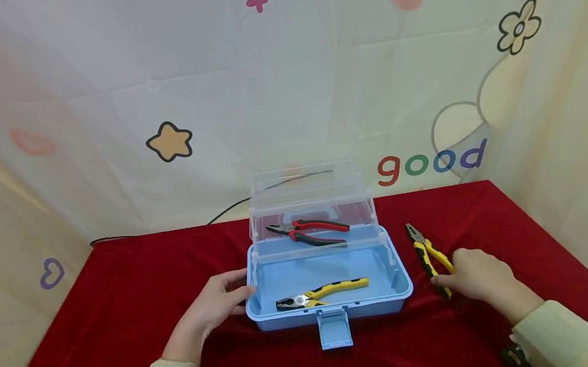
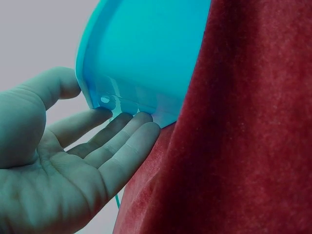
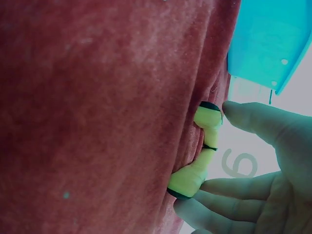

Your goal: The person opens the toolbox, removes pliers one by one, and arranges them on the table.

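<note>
A light-blue toolbox (image 1: pixel 386 306) stands with its clear lid (image 1: pixel 309 197) raised at the back. My left hand (image 1: pixel 217 301) holds its left end, thumb at the rim and fingers against the side wall (image 2: pixel 146 53). To the right of the box, a pair of yellow-and-black pliers (image 1: pixel 419 248) lies on red cloth, jaws pointing away from me. My right hand (image 1: pixel 481 274) grips its handles, thumb by one and fingers by the other (image 3: pixel 187 180). Inside the box lies another pair of yellow-and-black pliers (image 1: pixel 338 287), one handle partly hidden by the front wall.
Red-and-black pliers (image 1: pixel 320 224) show at the raised lid. The box's front latch (image 1: pixel 335 330) hangs down. Red velvet cloth (image 1: pixel 137 292) covers the table, and a printed curtain (image 1: pixel 204 66) hangs behind. A thin black cable (image 1: pixel 228 208) runs along the back.
</note>
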A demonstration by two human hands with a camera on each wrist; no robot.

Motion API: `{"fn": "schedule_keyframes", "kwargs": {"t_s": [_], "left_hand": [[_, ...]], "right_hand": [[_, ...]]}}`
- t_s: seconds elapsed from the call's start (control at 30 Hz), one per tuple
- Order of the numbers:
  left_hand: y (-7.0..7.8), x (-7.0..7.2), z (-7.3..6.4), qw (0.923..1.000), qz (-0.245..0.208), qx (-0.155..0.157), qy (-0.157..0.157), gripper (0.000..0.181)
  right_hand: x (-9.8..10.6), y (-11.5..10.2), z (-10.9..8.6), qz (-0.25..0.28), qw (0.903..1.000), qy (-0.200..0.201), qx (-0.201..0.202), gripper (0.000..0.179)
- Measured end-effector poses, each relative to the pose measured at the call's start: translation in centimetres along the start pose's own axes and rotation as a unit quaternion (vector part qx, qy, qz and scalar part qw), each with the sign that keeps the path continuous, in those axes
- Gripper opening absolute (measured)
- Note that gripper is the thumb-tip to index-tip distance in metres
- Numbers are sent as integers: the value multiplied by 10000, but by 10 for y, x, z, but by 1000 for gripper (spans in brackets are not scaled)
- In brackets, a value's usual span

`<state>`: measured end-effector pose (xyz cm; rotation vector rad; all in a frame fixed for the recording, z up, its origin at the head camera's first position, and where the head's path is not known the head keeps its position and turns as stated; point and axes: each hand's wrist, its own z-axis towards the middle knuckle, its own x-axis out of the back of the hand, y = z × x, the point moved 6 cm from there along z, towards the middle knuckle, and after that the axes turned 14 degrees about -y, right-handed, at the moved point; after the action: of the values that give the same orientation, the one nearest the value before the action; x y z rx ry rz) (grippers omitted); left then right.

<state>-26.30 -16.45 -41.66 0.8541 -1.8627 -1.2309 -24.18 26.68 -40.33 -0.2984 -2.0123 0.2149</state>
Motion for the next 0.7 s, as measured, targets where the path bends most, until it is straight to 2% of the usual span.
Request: {"fn": "schedule_keyframes", "kwargs": {"t_s": [0.33,0.7], "left_hand": [[-2,2,4,9997,-4,146,180,50],[-3,2,2,9997,34,171,190,50]], "right_hand": [[3,-1,-1,103,9999,84,65,38],[9,-6,-4,209,9993,272,166,37]]}}
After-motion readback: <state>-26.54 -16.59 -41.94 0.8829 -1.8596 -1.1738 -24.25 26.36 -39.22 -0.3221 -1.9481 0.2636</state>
